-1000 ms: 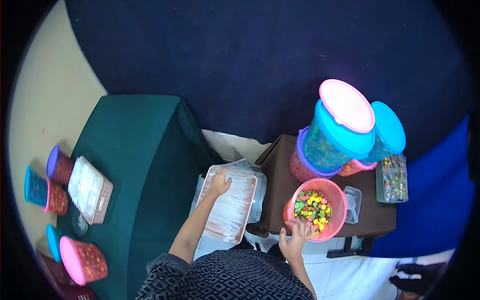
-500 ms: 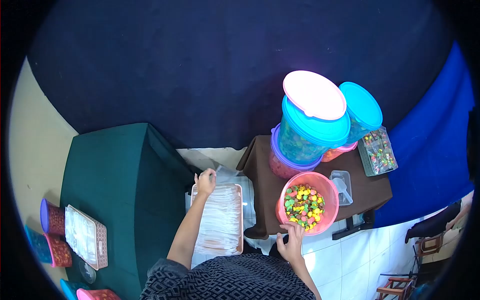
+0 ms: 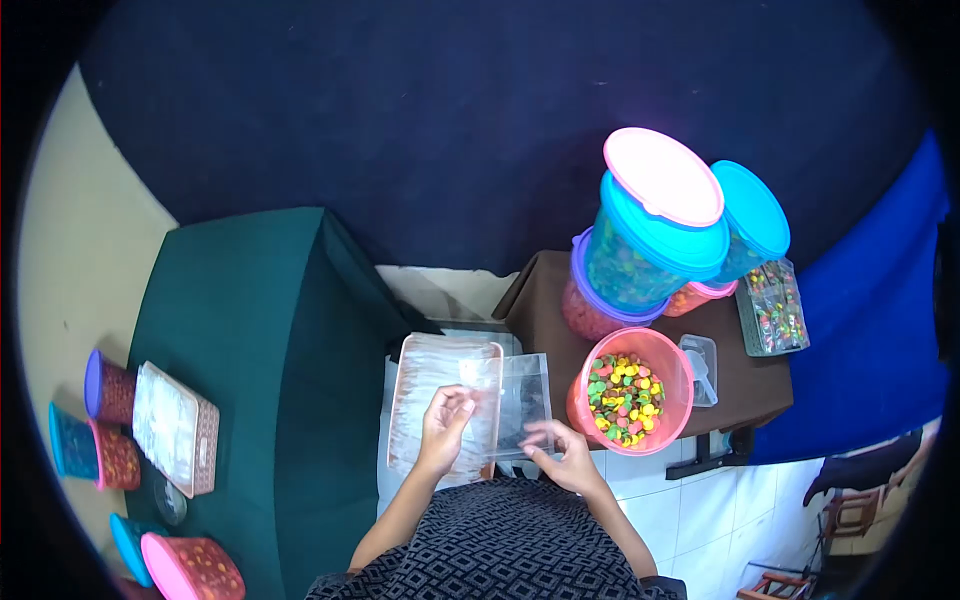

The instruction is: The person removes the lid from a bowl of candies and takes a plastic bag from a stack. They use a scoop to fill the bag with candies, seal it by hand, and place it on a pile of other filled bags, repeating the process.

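A clear plastic bag (image 3: pixel 525 385) hangs in front of me, over the right side of a basket full of stacked clear bags (image 3: pixel 425 390). My left hand (image 3: pixel 447 430) is closed on the bag's left part, thumb against fingers. By the bag's lower right corner is my right hand (image 3: pixel 563 455), thumb and fingers apart and slightly blurred; whether it touches the plastic is hard to see. Just to its right stands an open pink tub (image 3: pixel 680 425) holding small round pieces (image 3: pixel 625 400) in yellow, green, pink and brown.
Beside the tub lies a clear container with a scoop (image 3: pixel 700 370). Behind are stacked lidded tubs (image 3: pixel 640 245) and a basket of filled bags (image 3: pixel 775 310), on a brown-covered table (image 3: pixel 735 400). To the left, a green-covered table (image 3: pixel 230 320) bears another basket (image 3: pixel 205 445) and more tubs.
My left hand has come back from the basket's far left corner, bringing a clear bag rightward. My right hand has left the pink tub's rim and moved left to the bag.
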Motion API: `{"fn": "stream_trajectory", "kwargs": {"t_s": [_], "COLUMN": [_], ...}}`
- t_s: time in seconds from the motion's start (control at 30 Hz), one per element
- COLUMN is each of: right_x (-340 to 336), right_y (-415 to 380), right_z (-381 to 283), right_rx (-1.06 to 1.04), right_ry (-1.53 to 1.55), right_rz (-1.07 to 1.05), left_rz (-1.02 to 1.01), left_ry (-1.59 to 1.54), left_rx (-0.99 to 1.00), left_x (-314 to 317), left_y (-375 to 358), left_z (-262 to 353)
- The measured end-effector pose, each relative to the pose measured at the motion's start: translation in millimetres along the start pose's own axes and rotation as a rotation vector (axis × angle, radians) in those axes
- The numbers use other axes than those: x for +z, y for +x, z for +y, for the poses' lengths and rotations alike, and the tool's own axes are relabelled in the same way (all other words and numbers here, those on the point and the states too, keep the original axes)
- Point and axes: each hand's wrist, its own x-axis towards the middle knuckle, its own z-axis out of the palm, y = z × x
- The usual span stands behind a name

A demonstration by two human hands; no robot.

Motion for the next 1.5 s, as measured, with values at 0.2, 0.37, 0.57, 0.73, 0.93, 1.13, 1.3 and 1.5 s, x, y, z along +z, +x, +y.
{"fn": "stream_trajectory", "kwargs": {"t_s": [0.2, 0.37, 0.57, 0.73, 0.93, 1.13, 1.3, 1.5], "right_x": [-24, -53, -62, -60, -64, -62, -64, -75], "right_y": [-6, -15, -21, -29, -32, -33, -35, -44], "right_z": [10, 10, 18, 15, 26, 25, 24, 25], "right_rx": [-0.008, 0.012, 0.04, 0.102, 0.063, 0.058, 0.063, 0.035], "right_ry": [-0.034, -0.076, -0.094, -0.127, -0.18, -0.208, -0.175, 0.164], "right_rz": [0.285, 0.446, 0.464, 0.444, 0.422, 0.425, 0.421, 0.418], "left_rz": [1.151, 0.958, 0.342, 0.368, 0.441, 0.426, 0.397, 1.341], "left_ry": [0.271, -0.154, -0.801, -0.87, -0.898, -0.898, -0.876, 0.118], "left_rx": [-0.127, -0.642, -0.356, -0.334, -0.339, -0.302, -0.336, -0.502], "left_x": [-97, -141, -133, -125, -121, -121, -127, -134], "left_y": [-34, -84, -73, -63, -45, -42, -43, -36], "left_z": [-107, -162, -202, -202, -199, -199, -204, -188]}}
